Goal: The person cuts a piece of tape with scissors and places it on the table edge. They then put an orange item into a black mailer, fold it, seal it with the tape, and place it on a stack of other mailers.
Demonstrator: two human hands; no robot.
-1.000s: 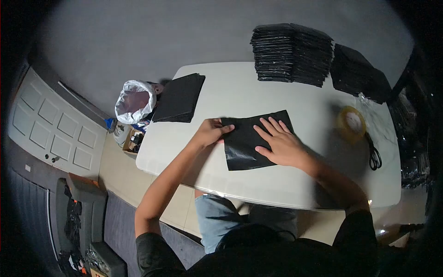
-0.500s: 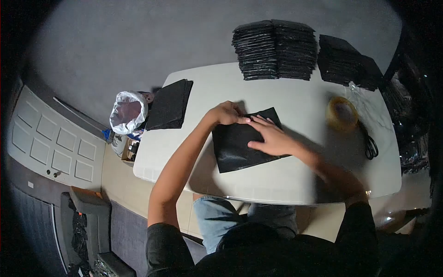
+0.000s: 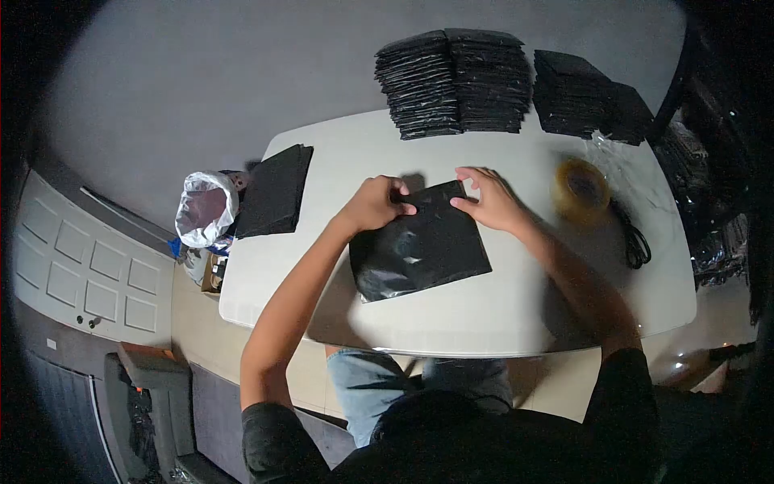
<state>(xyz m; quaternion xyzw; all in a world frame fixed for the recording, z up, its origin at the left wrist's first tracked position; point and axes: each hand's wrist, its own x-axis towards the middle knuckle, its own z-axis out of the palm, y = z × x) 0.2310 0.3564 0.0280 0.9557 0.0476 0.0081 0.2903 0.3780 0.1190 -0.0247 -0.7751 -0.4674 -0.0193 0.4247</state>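
Observation:
A flat black plastic package (image 3: 427,250) lies near the middle of the white table, slightly turned, with shiny spots on its surface. My left hand (image 3: 379,203) pinches its upper left edge between thumb and fingers. At the upper right corner of the package is my right hand (image 3: 490,200), its thumb and fingers spread apart around the corner, thumb touching or very close to it.
Tall stacks of black packages (image 3: 455,85) stand at the table's back, with shorter stacks (image 3: 572,93) to their right. Tape (image 3: 580,189) and a black cord (image 3: 635,242) lie right. More black sheets (image 3: 274,189) lie left, by a lined bin (image 3: 207,208).
My right hand has lifted off the package's middle and moved to its upper right corner. My left hand has shifted slightly left, and the view has turned a little.

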